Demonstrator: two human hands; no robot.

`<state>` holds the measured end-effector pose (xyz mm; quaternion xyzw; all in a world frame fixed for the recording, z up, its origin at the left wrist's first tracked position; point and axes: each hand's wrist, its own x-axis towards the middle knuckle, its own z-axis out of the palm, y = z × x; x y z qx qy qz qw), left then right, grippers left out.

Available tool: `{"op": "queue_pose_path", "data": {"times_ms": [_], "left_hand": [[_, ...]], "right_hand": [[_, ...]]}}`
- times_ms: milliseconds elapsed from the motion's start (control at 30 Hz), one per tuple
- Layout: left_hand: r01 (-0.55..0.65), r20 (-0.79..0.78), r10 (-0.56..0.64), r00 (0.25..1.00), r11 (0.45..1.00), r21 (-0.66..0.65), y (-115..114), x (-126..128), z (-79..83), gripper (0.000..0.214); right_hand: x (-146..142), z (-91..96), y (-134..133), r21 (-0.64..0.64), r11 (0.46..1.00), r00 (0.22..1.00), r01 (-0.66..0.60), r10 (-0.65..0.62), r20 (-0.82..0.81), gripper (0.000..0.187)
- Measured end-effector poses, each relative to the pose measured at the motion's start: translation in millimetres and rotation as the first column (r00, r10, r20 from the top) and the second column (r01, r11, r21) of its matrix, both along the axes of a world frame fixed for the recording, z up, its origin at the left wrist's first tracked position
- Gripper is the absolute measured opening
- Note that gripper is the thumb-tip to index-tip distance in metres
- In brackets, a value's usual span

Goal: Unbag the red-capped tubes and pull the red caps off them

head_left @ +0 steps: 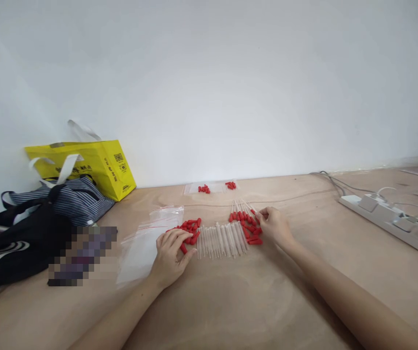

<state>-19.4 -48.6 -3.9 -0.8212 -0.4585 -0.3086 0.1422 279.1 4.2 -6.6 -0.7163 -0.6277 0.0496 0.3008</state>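
Note:
A row of clear thin tubes lies side by side on the wooden table. My left hand rests at their left end, fingers curled round a red rubber bulb. Beyond its fingertips is a pile of red rubber bulbs. At the row's right end, my right hand pinches the red end of a dropper. Several droppers, red bulbs toward me and thin tips pointing away, fan out beside it. More loose red bulbs lie just below them.
Clear zip bags overlap left of my left hand. Filled bags with red bulbs lie near the wall. A yellow paper bag, striped bag and black bag stand left. A white power strip with cables sits right.

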Motion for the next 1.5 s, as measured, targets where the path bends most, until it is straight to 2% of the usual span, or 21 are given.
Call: {"op": "queue_pose_path", "data": {"times_ms": [33, 100, 133, 200, 233, 300, 400, 467, 533, 600, 767, 967, 1133, 1267, 1333, 1400, 1433, 1500], "left_hand": [[-0.012, -0.001, 0.012, 1.000, 0.999, 0.040, 0, 3, 1.2, 0.022], [-0.015, -0.013, 0.017, 1.000, 0.992, 0.123, 1, 12, 2.7, 0.024], [-0.003, -0.027, 0.007, 1.000, 0.987, 0.163, 1, 18, 2.7, 0.025], [0.045, -0.067, -0.031, 0.997, 0.974, 0.221, 2, 32, 0.9, 0.026], [0.074, -0.089, -0.054, 0.995, 0.969, 0.237, 2, 39, -0.8, 0.025], [0.120, -0.127, -0.091, 0.988, 0.962, 0.246, 3, 50, -5.0, 0.020], [0.152, -0.167, -0.114, 0.979, 0.959, 0.239, 4, 59, -10.4, 0.011], [0.155, -0.187, -0.109, 0.976, 0.956, 0.250, 3, 59, -12.1, 0.013], [0.154, -0.192, -0.103, 0.976, 0.951, 0.270, 2, 59, -13.0, 0.015], [0.159, -0.184, -0.108, 0.977, 0.944, 0.291, 1, 57, -14.0, 0.016], [0.197, -0.209, -0.139, 0.968, 0.938, 0.287, -2, 56, -18.4, 0.019], [0.202, -0.186, -0.157, 0.970, 0.945, 0.258, -3, 52, -16.7, 0.020], [0.084, -0.050, -0.074, 0.996, 0.969, 0.231, -5, 32, -7.3, 0.027], [0.048, 0.038, -0.055, 0.998, 0.985, 0.166, -7, 32, -2.1, 0.022], [0.039, 0.076, -0.043, 0.996, 0.998, 0.058, -4, 39, 2.8, 0.021], [0.028, 0.130, -0.013, 0.991, 0.993, -0.117, 3, 48, 11.0, 0.019], [0.019, 0.166, 0.021, 0.986, 0.972, -0.235, 8, 51, 15.9, 0.017], [-0.003, 0.216, 0.120, 0.969, 0.878, -0.478, 18, 58, 25.5, 0.015]], "right_hand": [[-1, 1.0, -4, 0.020, 0.998, 0.998, -0.052, 0.052, -0.028, 0.021], [-7, 0.8, -14, 0.097, 0.969, 0.968, -0.225, 0.234, -0.091, 0.018], [-11, -0.4, -19, 0.154, 0.931, 0.930, -0.331, 0.350, -0.112, 0.017], [-20, -4.7, -28, 0.255, 0.820, 0.829, -0.512, 0.549, -0.103, 0.016], [-25, -7.4, -32, 0.283, 0.772, 0.787, -0.569, 0.611, -0.084, 0.017], [-32, -13.0, -38, 0.308, 0.711, 0.734, -0.632, 0.677, -0.056, 0.018], [-38, -18.6, -43, 0.316, 0.673, 0.698, -0.669, 0.715, -0.043, 0.017], [-40, -19.2, -46, 0.320, 0.668, 0.702, -0.672, 0.712, -0.013, 0.015], [-42, -17.9, -49, 0.328, 0.678, 0.730, -0.658, 0.681, 0.057, 0.011], [-45, -16.9, -53, 0.356, 0.677, 0.756, -0.644, 0.635, 0.159, 0.015], [-57, -22.9, -59, 0.455, 0.621, 0.770, -0.638, 0.526, 0.362, 0.015], [-55, -27.4, -61, 0.464, 0.632, 0.784, -0.620, 0.485, 0.387, 0.023], [-31, -26.5, -57, 0.471, 0.741, 0.878, -0.479, 0.403, 0.258, 0.026], [-20, -26.4, -51, 0.432, 0.789, 0.898, -0.437, 0.407, 0.165, 0.019], [-17, -26.1, -45, 0.425, 0.821, 0.922, -0.382, 0.373, 0.108, 0.020], [-10, -25.5, -38, 0.418, 0.849, 0.943, -0.322, 0.329, 0.059, 0.023], [-5, -25.0, -34, 0.408, 0.860, 0.947, -0.308, 0.316, 0.048, 0.023], [5, -23.9, -26, 0.374, 0.873, 0.947, -0.314, 0.317, 0.053, 0.024]]}}
